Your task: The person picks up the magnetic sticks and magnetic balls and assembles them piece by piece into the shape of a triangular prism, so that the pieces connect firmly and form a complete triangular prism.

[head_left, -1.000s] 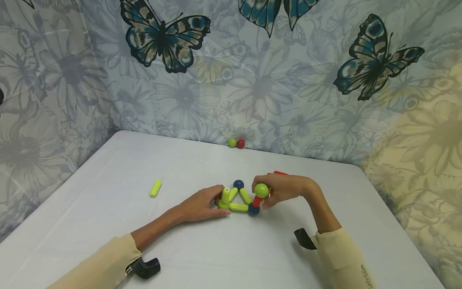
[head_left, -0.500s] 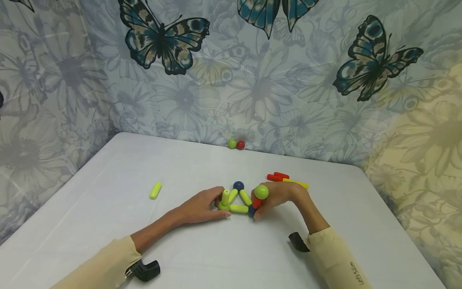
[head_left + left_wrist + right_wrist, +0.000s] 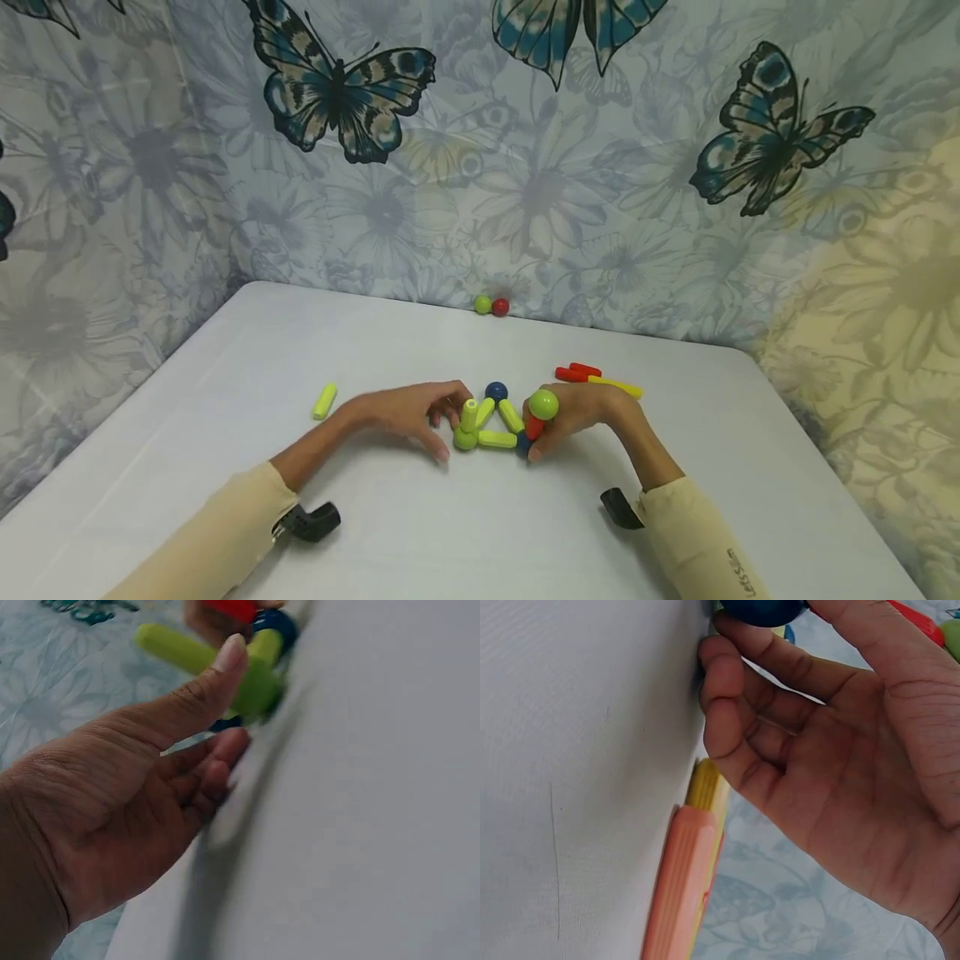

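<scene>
I am reading the head view from the left. A beige cloth sleeve (image 3: 202,533) is covering the left forearm, with a black curved wrist device (image 3: 311,522) projecting from its cuff. A short yellow-green plastic-looking stick (image 3: 325,402) is lying loose on the white-covered table (image 3: 420,542). The left hand (image 3: 412,412) is standing beside the assembly; its thumb and fingers are curving with a wide gap between them, gripping nothing. From the left wrist view I am not able to tell whether the thumb is touching.

The assembly is resting mid-table, between the hands. A glossy light-green ball (image 3: 465,439) is forming its left corner, and a yellow-green upright stick (image 3: 469,415) is rising from it. Three more yellow-green sticks are closing a triangle through a dark-blue rear ball (image 3: 497,392) and a dark-blue right ball (image 3: 769,607). At the table's far edge, a green ball (image 3: 483,305) and a red ball (image 3: 500,307) are sitting side by side.

From the right corner a short red stick (image 3: 534,428) is leaning upward, carrying a light-green top ball (image 3: 543,405). The right hand (image 3: 581,406) is pinching the dark-blue right ball between thumb and forefinger. Behind it, two red sticks (image 3: 572,375) are lying just beside a yellow stick (image 3: 618,387).
</scene>
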A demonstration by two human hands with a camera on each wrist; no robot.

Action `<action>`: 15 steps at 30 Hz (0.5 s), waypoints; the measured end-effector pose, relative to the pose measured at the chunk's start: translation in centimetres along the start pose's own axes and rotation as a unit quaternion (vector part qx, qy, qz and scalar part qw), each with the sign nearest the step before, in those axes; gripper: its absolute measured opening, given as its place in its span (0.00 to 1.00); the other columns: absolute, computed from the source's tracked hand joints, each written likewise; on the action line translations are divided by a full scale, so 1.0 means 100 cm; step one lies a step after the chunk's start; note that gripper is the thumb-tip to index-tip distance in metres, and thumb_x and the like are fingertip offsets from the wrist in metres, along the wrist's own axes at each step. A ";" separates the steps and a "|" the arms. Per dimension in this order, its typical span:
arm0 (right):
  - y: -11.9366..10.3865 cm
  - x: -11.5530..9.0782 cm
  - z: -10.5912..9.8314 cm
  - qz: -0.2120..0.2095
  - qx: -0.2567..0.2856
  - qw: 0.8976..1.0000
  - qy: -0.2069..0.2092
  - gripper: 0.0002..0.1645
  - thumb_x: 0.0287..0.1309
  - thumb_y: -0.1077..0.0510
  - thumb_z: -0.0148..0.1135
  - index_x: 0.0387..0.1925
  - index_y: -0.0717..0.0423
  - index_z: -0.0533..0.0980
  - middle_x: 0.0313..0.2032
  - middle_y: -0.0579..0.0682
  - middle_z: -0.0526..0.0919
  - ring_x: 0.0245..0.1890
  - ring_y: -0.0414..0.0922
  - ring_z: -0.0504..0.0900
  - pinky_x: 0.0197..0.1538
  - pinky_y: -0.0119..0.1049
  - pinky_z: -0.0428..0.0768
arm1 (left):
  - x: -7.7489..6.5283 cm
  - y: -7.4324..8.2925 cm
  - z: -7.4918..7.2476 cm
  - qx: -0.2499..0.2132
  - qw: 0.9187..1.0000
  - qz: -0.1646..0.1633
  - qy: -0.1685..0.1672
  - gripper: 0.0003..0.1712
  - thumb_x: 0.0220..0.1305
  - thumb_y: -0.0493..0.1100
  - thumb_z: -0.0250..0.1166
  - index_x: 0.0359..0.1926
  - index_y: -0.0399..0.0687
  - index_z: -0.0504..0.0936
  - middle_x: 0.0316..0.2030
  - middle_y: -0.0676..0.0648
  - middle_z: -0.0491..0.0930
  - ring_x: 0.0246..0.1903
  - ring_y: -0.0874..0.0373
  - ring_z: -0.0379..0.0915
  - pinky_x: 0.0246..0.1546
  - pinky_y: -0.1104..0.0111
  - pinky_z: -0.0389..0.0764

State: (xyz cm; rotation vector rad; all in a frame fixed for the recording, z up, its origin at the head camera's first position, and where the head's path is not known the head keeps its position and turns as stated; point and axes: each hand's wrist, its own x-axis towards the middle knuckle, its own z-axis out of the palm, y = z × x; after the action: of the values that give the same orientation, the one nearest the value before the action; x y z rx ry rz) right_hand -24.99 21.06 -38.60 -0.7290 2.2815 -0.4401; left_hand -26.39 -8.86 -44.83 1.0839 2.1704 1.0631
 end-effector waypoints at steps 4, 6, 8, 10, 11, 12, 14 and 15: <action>0.001 -0.001 0.000 0.002 0.002 1.000 -0.002 0.15 0.55 0.49 0.80 0.35 0.48 0.81 0.28 0.40 0.77 0.36 0.41 0.76 0.46 0.37 0.75 | 0.023 0.000 -0.044 -0.011 0.999 -0.031 -0.023 0.32 0.66 0.41 0.73 0.68 0.43 0.72 0.56 0.41 0.81 0.54 0.55 0.81 0.54 0.66 0.81; 0.002 -0.001 0.000 0.007 0.007 1.000 -0.001 0.15 0.54 0.49 0.80 0.35 0.47 0.80 0.28 0.40 0.77 0.37 0.41 0.76 0.45 0.38 0.74 | 0.041 -0.004 -0.059 0.003 0.998 -0.055 0.035 0.25 0.73 0.43 0.67 0.67 0.41 0.74 0.57 0.40 0.81 0.55 0.51 0.81 0.56 0.63 0.81; 0.002 -0.001 0.000 0.007 0.010 1.000 0.000 0.15 0.54 0.49 0.80 0.35 0.48 0.80 0.28 0.40 0.76 0.36 0.41 0.76 0.45 0.38 0.74 | 0.061 -0.011 -0.068 0.033 0.991 -0.068 0.115 0.21 0.79 0.44 0.59 0.66 0.39 0.75 0.59 0.38 0.81 0.58 0.47 0.80 0.59 0.59 0.81; 0.002 -0.001 0.000 0.007 0.012 1.000 0.002 0.15 0.54 0.49 0.80 0.35 0.47 0.80 0.29 0.40 0.77 0.37 0.41 0.76 0.45 0.38 0.74 | 0.082 -0.016 -0.073 0.062 0.978 -0.077 0.184 0.21 0.82 0.42 0.52 0.67 0.35 0.73 0.64 0.35 0.77 0.65 0.43 0.75 0.66 0.54 0.77; 0.002 -0.001 0.000 0.008 0.012 1.000 0.002 0.15 0.54 0.49 0.80 0.35 0.47 0.80 0.29 0.40 0.77 0.37 0.42 0.76 0.45 0.38 0.74 | 0.091 -0.018 -0.075 0.083 0.972 -0.078 0.206 0.22 0.82 0.39 0.49 0.69 0.34 0.72 0.67 0.34 0.75 0.69 0.41 0.72 0.71 0.52 0.73; 0.002 -0.001 0.000 0.008 0.013 1.000 0.002 0.15 0.54 0.49 0.80 0.35 0.47 0.80 0.29 0.40 0.78 0.38 0.42 0.76 0.46 0.39 0.74 | 0.100 -0.020 -0.076 0.112 0.966 -0.080 0.218 0.24 0.81 0.37 0.47 0.72 0.34 0.69 0.71 0.33 0.70 0.73 0.41 0.66 0.75 0.51 0.67; 0.001 0.000 0.001 0.013 0.015 1.000 0.002 0.15 0.53 0.49 0.80 0.36 0.47 0.81 0.30 0.40 0.78 0.38 0.42 0.77 0.47 0.39 0.75 | 0.115 -0.023 -0.076 0.168 0.958 -0.089 0.215 0.29 0.79 0.32 0.45 0.77 0.36 0.61 0.78 0.34 0.60 0.80 0.39 0.54 0.81 0.49 0.56; 0.000 0.001 0.001 0.015 0.015 1.000 0.002 0.15 0.53 0.49 0.80 0.36 0.46 0.81 0.31 0.40 0.79 0.39 0.42 0.77 0.48 0.39 0.75 | 0.121 -0.024 -0.076 0.196 0.954 -0.098 0.205 0.32 0.78 0.31 0.44 0.80 0.39 0.57 0.81 0.35 0.54 0.82 0.38 0.49 0.82 0.48 0.53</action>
State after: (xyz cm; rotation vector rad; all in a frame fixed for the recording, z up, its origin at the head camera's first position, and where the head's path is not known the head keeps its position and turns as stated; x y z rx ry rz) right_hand -24.98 21.01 -38.71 -0.6777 2.2828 -0.4605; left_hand -39.56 -3.10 -43.35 0.8280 2.8470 0.8409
